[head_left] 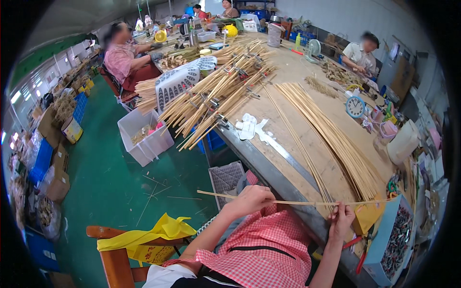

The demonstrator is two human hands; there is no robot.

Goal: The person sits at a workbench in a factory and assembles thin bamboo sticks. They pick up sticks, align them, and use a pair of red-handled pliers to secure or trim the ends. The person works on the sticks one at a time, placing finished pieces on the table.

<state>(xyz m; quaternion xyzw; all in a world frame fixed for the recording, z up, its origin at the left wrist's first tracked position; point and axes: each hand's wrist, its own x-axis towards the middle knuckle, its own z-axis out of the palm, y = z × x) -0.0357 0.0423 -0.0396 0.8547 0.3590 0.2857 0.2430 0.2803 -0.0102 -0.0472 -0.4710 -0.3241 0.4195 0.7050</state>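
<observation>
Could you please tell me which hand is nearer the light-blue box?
Right: the right hand is a short way left of the light-blue box; the left hand is much farther left.

Low in the frame, the left hand (254,197) and right hand (342,216) hold a thin strip (297,203), perhaps bamboo; a long sheaf of strips (333,139) lies right of centre.

Dark printed characters (156,253) run along the bright yellow cloth (144,236) draped over the brown wooden chair (116,264) near me. Over to the right, the round, blue-rimmed clock (355,107) carries small dark markings around its white face, too fine for me to read.
</observation>
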